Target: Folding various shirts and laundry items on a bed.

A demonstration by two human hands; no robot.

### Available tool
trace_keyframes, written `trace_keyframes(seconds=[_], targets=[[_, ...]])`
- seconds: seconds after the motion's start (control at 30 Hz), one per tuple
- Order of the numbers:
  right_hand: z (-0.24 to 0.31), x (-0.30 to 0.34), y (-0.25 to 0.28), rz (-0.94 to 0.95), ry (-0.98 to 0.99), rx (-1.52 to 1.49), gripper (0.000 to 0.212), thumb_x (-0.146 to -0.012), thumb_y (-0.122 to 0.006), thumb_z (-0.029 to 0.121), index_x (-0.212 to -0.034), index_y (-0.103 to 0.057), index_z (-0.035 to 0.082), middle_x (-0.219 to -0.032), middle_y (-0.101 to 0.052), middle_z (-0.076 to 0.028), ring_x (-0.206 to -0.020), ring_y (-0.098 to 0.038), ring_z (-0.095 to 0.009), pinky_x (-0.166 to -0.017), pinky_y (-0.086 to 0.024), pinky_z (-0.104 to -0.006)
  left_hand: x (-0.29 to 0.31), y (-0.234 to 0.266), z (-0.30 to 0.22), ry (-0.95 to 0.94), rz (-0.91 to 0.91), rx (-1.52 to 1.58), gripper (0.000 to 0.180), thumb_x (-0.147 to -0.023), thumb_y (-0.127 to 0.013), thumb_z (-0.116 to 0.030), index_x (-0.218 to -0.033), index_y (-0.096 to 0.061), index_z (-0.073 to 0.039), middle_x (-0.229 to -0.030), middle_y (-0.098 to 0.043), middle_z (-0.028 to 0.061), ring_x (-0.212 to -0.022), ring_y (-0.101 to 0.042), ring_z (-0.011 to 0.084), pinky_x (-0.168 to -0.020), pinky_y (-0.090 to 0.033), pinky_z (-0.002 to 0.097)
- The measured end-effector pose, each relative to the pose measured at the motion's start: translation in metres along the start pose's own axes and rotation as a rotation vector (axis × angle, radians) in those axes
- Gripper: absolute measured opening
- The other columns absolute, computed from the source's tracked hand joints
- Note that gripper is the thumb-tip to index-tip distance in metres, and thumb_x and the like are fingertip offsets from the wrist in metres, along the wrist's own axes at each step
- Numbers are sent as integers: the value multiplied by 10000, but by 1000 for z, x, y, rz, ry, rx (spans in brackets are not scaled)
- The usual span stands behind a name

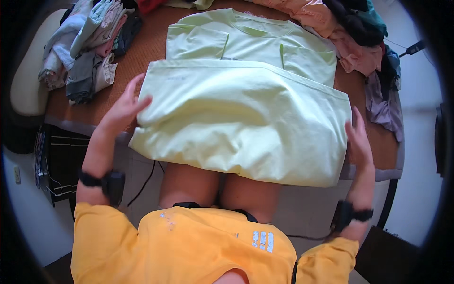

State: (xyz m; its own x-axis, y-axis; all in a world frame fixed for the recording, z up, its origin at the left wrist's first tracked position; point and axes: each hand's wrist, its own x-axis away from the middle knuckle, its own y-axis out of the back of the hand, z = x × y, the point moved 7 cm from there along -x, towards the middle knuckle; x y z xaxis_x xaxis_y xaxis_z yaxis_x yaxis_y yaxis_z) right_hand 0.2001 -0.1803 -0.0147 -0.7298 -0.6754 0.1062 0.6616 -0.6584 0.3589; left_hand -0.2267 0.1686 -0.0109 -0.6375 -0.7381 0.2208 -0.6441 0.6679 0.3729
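Observation:
A pale green T-shirt [246, 118] lies in front of me, its collar at the far side and both sleeves turned inward. Its lower part is doubled up over the chest, and the near fold bulges past the front edge of the bed. My left hand [122, 110] is at the shirt's left side, fingers apart, with the thumb close to or touching the cloth. On the opposite side, my right hand [359, 137] has its fingers stretched out along the shirt's right edge. Neither hand grips the fabric.
Folded clothes [90, 52] are stacked at the far left of the brown woven mat [132, 78]. A loose heap of clothes [350, 38] covers the far right, with a greyish purple garment [383, 106] hanging over the edge. A dark cable [144, 184] runs below the bed.

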Motion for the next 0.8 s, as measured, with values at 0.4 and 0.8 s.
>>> trace_keyframes(seconds=[0.4, 0.8], targets=[[-7, 140, 15, -147, 100, -330, 383, -795, -619, 55, -1161, -506, 38, -1063, -581, -66, -956, -543, -135, -879, -396, -278, 107, 7, 1, -130, -141, 471, 303, -870, -524, -60, -1164, -450, -81, -924, -552, 22, -870, -532, 83, -796, -408, 233], [21, 187, 31, 85, 17, 147, 402, -694, -634, -80, -1076, -550, 12, -1009, -560, -30, -1001, -524, -151, -866, -412, -273, 161, 23, -22, -221, 62, 105, 228, -735, -623, 37, -957, -635, -12, -923, -525, 28, -864, -504, 118, -776, -387, 231]])
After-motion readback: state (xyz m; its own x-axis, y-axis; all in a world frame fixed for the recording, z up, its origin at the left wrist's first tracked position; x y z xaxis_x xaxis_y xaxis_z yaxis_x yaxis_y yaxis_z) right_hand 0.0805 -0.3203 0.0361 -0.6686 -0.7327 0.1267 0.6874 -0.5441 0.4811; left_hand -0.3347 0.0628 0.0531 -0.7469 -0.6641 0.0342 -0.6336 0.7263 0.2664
